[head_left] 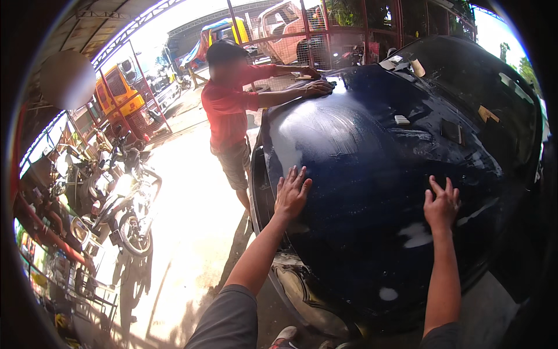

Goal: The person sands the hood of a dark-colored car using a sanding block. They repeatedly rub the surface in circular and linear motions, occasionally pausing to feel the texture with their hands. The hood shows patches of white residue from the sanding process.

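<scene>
While a silver-and-black, spoked-wheel motorcycle [119, 205] stands left of the glossy dark-blue car hood [360, 215], a red-shirted co-worker [226, 110] leans over the hood's far-left edge. The left hand [292, 195], grip spread and empty, is at the hood's left side; the right hand [442, 205], grip loosely fanned, empty, is over its right half.

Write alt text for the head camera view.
A person's left hand and right hand spread over a dark blue car hood. A red-shirted co-worker reaches onto its far left side; a motorcycle stands at left.
</scene>
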The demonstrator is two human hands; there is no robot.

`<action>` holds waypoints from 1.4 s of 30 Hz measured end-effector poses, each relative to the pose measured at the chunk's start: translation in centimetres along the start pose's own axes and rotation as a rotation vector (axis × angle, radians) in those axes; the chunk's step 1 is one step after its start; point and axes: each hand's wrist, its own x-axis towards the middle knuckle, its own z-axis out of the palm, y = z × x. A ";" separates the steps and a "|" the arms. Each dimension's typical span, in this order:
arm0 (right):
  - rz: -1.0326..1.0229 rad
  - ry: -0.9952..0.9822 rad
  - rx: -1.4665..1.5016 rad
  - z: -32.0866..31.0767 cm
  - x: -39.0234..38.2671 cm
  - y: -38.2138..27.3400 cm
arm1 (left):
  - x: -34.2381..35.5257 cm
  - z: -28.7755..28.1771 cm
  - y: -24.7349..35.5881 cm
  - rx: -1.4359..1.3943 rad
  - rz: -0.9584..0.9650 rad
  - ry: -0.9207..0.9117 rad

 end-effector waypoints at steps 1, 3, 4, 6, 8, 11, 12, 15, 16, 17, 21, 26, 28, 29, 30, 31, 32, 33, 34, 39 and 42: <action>-0.193 0.037 0.055 2.7 -2.8 -4.8 | 0.0 -0.1 0.0 -0.025 0.007 0.002; -0.488 0.120 0.150 7.8 -8.3 -13.7 | -0.6 -0.3 0.2 -0.105 0.003 0.028; -0.583 0.084 0.208 9.6 -10.3 -16.5 | -1.1 -0.3 0.2 -0.041 -0.048 0.039; -0.604 0.003 0.216 10.9 -11.9 -17.5 | -2.5 -0.1 0.3 -0.016 -0.102 0.128; -0.685 0.076 0.265 9.0 -9.4 -12.1 | -3.8 0.2 0.5 0.062 -0.254 0.090; -0.308 0.126 0.085 2.3 0.2 3.6 | -4.7 0.4 0.5 -0.067 -0.263 0.114; -0.007 0.042 -0.018 0.5 4.0 8.8 | -4.8 0.5 0.5 -0.089 -0.248 0.119; 0.308 0.085 -0.135 -1.7 12.8 17.0 | -4.4 0.6 0.2 -0.148 -0.263 0.179; 0.351 0.071 -0.155 -1.2 14.2 17.0 | -4.2 0.6 0.2 -0.165 -0.276 0.175; 0.451 -0.018 -0.211 0.2 14.7 14.7 | -3.9 0.6 0.1 -0.165 -0.320 0.127; -0.233 0.172 -0.001 8.0 7.0 -5.2 | -4.1 1.0 -0.4 -0.336 -0.232 0.310; -0.639 0.023 0.106 12.6 -8.1 -30.5 | -10.0 1.6 0.8 -0.441 -0.224 0.473; -0.760 -0.076 0.087 11.7 -9.8 -32.1 | -14.4 1.1 2.1 -0.671 -0.222 0.300; -0.706 -0.050 0.112 10.9 -8.9 -30.7 | -16.4 1.3 3.2 -0.565 -0.103 0.312; -0.741 -0.149 0.188 9.8 -7.8 -27.5 | -18.4 1.4 4.3 -0.451 -0.074 0.294; -0.675 -0.061 0.221 8.9 -5.2 -23.2 | -19.4 1.5 5.3 -0.325 -0.134 0.252; -0.538 0.079 0.186 7.5 -2.8 -17.8 | -20.1 1.6 6.2 -0.272 0.012 0.228; -0.431 0.164 0.224 6.4 0.4 -11.4 | -20.5 1.8 7.0 -0.207 0.074 0.176; -0.354 0.227 0.126 4.9 3.4 -5.1 | -20.5 2.0 7.7 -0.121 0.116 0.154; 0.496 0.000 -0.252 -0.3 13.9 16.6 | -19.1 2.4 8.9 -0.076 0.182 0.157; 0.504 -0.018 -0.216 0.5 13.9 11.0 | -19.3 2.5 8.6 -0.128 0.204 0.178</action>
